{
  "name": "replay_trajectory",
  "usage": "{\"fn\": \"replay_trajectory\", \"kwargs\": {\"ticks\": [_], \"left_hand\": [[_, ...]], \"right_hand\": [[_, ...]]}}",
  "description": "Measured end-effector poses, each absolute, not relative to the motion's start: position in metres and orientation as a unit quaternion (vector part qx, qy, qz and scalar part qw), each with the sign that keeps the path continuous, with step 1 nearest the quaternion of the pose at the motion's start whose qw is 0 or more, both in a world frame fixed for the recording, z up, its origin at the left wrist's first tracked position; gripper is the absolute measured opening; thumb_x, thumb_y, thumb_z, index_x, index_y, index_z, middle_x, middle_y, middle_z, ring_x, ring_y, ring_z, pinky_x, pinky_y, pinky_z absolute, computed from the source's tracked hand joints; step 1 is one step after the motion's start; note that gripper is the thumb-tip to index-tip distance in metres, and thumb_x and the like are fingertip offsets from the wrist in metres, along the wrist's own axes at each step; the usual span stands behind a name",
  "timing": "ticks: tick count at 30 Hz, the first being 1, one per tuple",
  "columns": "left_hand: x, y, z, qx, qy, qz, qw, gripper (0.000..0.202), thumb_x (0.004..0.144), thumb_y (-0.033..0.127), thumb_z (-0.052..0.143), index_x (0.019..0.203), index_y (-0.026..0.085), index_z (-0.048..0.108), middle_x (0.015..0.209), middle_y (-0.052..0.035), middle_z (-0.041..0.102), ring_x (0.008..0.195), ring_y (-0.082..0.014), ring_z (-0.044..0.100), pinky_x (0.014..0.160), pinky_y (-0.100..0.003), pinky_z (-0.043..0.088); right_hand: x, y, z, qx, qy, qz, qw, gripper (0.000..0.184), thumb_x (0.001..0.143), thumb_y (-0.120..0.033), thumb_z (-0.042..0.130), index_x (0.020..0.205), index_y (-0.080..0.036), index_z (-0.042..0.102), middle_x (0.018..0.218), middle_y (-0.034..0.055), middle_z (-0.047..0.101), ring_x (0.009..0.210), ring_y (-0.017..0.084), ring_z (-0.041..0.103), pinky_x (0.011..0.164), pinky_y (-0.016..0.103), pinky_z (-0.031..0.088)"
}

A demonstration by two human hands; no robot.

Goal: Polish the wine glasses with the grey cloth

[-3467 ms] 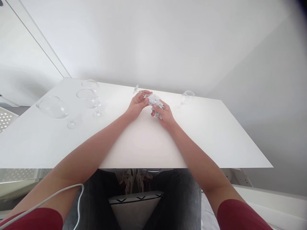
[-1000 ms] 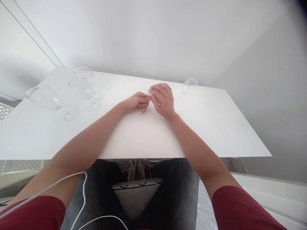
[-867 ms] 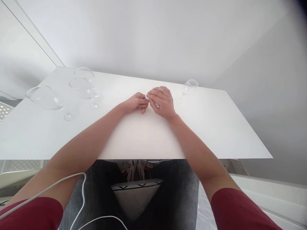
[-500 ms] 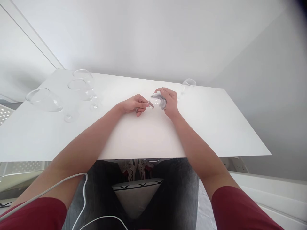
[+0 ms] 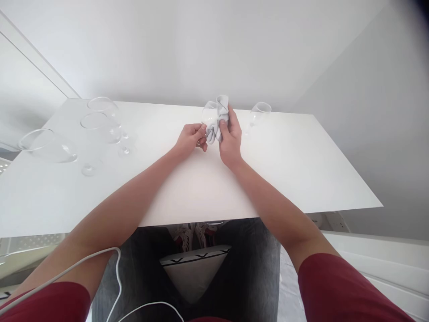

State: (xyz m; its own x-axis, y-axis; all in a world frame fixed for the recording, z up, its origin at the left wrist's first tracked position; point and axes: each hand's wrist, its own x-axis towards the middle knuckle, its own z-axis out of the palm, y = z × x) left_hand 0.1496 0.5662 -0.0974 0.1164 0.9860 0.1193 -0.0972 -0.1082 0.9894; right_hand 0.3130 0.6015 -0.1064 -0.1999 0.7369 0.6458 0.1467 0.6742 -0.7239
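Observation:
Over the middle of the table, my left hand (image 5: 193,137) is closed with thumb and fingers pinching the lower part of a clear wine glass (image 5: 208,114). The bowl of that glass points up and away from me; its stem and foot are mostly hidden by the fingers and cloth. My right hand (image 5: 230,136) is closed around a crumpled light grey cloth (image 5: 221,109), which lies against the right side of the bowl. Part of the cloth hangs down between the two hands.
Several clear wine glasses, one of them nearest me (image 5: 50,146), stand on the left of the white table (image 5: 295,170). Another glass (image 5: 259,114) is close to my right hand, by the wall (image 5: 187,53). A white cable (image 5: 118,268) crosses my left arm.
The held glass has turned so its bowl now points up and away. My right hand has brought the cloth up against the bowl's right side, and the cloth hangs more loosely.

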Motion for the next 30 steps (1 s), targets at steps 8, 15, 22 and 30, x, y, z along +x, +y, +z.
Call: {"fn": "replay_trajectory", "kwargs": {"ticks": [8, 15, 22, 30], "left_hand": [[0.151, 0.554, -0.092, 0.661, 0.503, 0.429, 0.356, 0.031, 0.090, 0.026, 0.067, 0.062, 0.019, 0.057, 0.051, -0.0003, 0.056, 0.050, -0.0147, 0.057, 0.056, -0.029, 0.042], [0.141, 0.558, -0.101, 0.728, 0.494, 0.407, 0.246, 0.028, 0.088, 0.032, 0.074, 0.066, 0.022, 0.059, 0.051, 0.0035, 0.047, 0.049, -0.0129, 0.038, 0.058, -0.030, 0.030], [0.142, 0.554, -0.092, 0.666, 0.436, 0.435, 0.421, 0.049, 0.092, 0.064, 0.074, 0.078, 0.018, 0.063, 0.060, -0.0011, 0.062, 0.055, -0.0163, 0.067, 0.062, -0.027, 0.051], [0.156, 0.560, -0.098, 0.545, 0.401, 0.507, 0.534, 0.061, 0.084, 0.075, 0.077, 0.076, 0.015, 0.070, 0.067, -0.0079, 0.071, 0.067, -0.0202, 0.075, 0.069, -0.031, 0.061]], "right_hand": [[0.310, 0.604, -0.101, -0.295, -0.854, -0.003, 0.429, 0.039, 0.107, -0.020, 0.040, 0.120, -0.028, 0.075, 0.118, 0.0058, 0.076, 0.137, 0.028, 0.061, 0.139, 0.064, 0.016], [0.325, 0.614, -0.119, -0.381, -0.710, 0.203, 0.557, 0.053, 0.108, -0.058, 0.033, 0.117, -0.025, 0.073, 0.113, 0.0095, 0.072, 0.106, 0.027, 0.070, 0.097, 0.043, 0.059], [0.313, 0.618, -0.113, -0.269, -0.702, 0.380, 0.539, 0.078, 0.099, -0.084, 0.030, 0.130, -0.023, 0.066, 0.118, 0.0125, 0.072, 0.107, 0.029, 0.071, 0.088, 0.045, 0.059], [0.305, 0.590, -0.105, -0.280, -0.606, 0.574, 0.474, 0.069, 0.092, -0.092, 0.046, 0.115, -0.028, 0.061, 0.084, 0.0017, 0.066, 0.068, 0.021, 0.065, 0.057, 0.035, 0.055]]}}
